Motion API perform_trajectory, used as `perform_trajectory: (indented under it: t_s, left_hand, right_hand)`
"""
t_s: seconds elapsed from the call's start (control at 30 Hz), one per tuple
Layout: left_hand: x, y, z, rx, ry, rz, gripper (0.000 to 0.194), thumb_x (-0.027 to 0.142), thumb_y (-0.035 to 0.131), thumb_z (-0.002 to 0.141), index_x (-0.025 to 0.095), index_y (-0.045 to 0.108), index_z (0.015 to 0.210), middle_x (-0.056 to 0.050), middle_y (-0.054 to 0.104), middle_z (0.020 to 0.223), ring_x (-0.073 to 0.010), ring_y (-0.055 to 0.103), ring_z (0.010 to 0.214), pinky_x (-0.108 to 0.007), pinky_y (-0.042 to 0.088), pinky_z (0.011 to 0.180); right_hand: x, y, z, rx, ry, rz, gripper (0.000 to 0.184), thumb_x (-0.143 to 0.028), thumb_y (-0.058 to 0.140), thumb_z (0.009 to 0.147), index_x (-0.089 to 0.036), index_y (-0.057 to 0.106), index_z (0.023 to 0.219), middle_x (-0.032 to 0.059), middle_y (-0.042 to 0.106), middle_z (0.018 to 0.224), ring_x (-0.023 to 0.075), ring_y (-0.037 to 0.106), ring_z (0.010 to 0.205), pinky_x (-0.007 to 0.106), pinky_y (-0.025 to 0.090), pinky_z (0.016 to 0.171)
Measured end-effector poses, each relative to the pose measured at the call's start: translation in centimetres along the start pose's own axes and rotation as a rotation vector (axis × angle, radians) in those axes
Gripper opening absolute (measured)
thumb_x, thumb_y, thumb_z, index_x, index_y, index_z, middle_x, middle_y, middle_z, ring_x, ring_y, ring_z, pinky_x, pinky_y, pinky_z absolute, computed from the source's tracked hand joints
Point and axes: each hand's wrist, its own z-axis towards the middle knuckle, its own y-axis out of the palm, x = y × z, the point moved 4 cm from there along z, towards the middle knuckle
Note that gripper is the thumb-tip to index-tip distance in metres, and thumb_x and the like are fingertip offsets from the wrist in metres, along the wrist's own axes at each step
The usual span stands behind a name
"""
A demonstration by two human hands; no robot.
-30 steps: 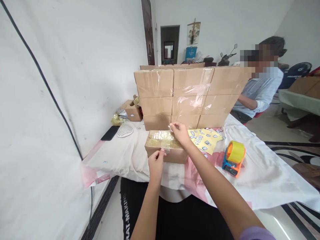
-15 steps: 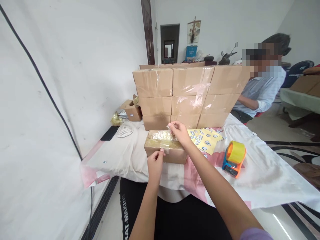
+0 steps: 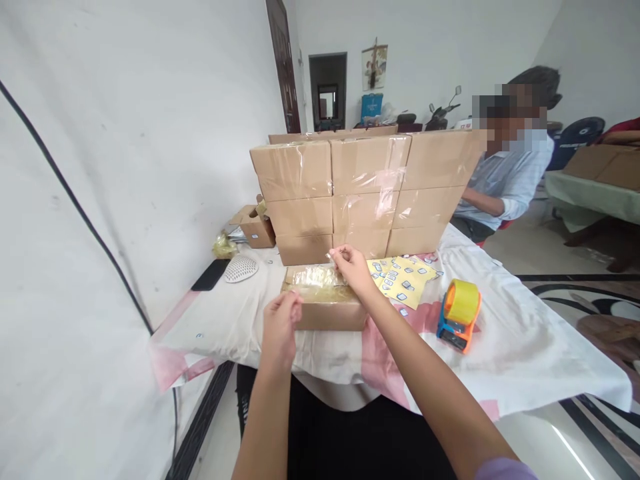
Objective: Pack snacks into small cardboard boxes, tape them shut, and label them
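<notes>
White cloth (image 3: 545,360) covers the table, where a small taped box (image 3: 330,315) sits near, before stacked boxes (image 3: 367,163).
Right hand (image 3: 353,268): thumb and finger pinch what looks like a clear scrap (image 3: 329,255) above the box's far edge; left hand (image 3: 280,323): fingertips drawn narrow at its near left corner.

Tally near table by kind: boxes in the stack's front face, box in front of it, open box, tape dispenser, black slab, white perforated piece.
Stacked front boxes: 9
Near taped box: 1
Open box: 1
Tape dispenser: 1
Black slab: 1
White perforated piece: 1
Total: 14
</notes>
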Motion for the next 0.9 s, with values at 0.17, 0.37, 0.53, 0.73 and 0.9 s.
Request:
perform_trajectory:
  t_s: [0.17,0.37,0.53,0.73,0.9]
  left_hand:
    - [3.8,-0.3,2.7,-0.066,0.075,0.011,0.03,0.045,0.07,0.079,0.018,0.064,0.068,0.007,0.034,0.053,-0.0066,0.028,0.05,-0.023,0.019,0.049]
    - [4.1,2.8,7.4,-0.212,0.008,0.23,0.035,0.05,0.077,0.071,0.016,0.07,0.068,-0.002,0.063,0.071,-0.0097,0.046,0.061,-0.023,0.026,0.051]
    - [4.3,4.3,9.0,-0.249,-0.05,0.297,0.032,0.047,0.08,0.068,0.016,0.07,0.07,-0.009,0.073,0.09,-0.0195,0.064,0.093,-0.021,0.037,0.06]
    - [1.8,3.8,8.7,-0.361,-0.287,0.274,0.033,0.048,0.077,0.072,0.016,0.066,0.075,-0.017,0.074,0.117,-0.0208,0.072,0.089,-0.02,0.043,0.055]
    - [1.1,3.4,8.5,-0.385,-0.428,0.323,0.024,0.036,0.077,0.077,0.014,0.068,0.077,-0.018,0.078,0.099,-0.0111,0.064,0.058,-0.016,0.035,0.041]
  right_hand:
    - [-0.3,0.4,0.0,0.001,0.023,-0.003,0.036,-0.058,0.062,0.084,-0.022,0.058,0.083,-0.0042,0.055,0.059,0.012,0.048,0.051,0.023,0.036,0.046]
    - [-0.7,0.0,-0.3,0.053,0.024,-0.003,0.039,-0.061,0.06,0.084,-0.022,0.057,0.081,-0.0037,0.056,0.059,0.0123,0.047,0.05,0.024,0.036,0.047]
    - [-1.0,-0.4,-0.4,0.092,0.017,-0.003,0.039,-0.06,0.058,0.085,-0.022,0.055,0.078,-0.0022,0.057,0.059,0.0142,0.052,0.054,0.024,0.038,0.05]
    - [-1.0,-0.6,-0.3,0.107,0.001,0.032,0.043,-0.065,0.057,0.085,-0.023,0.052,0.076,-0.0023,0.056,0.058,0.0151,0.054,0.055,0.025,0.042,0.053]
    - [-0.9,-0.6,-0.1,0.096,-0.012,0.055,0.044,-0.065,0.056,0.085,-0.023,0.052,0.072,-0.0031,0.054,0.056,0.0141,0.051,0.053,0.026,0.041,0.054]
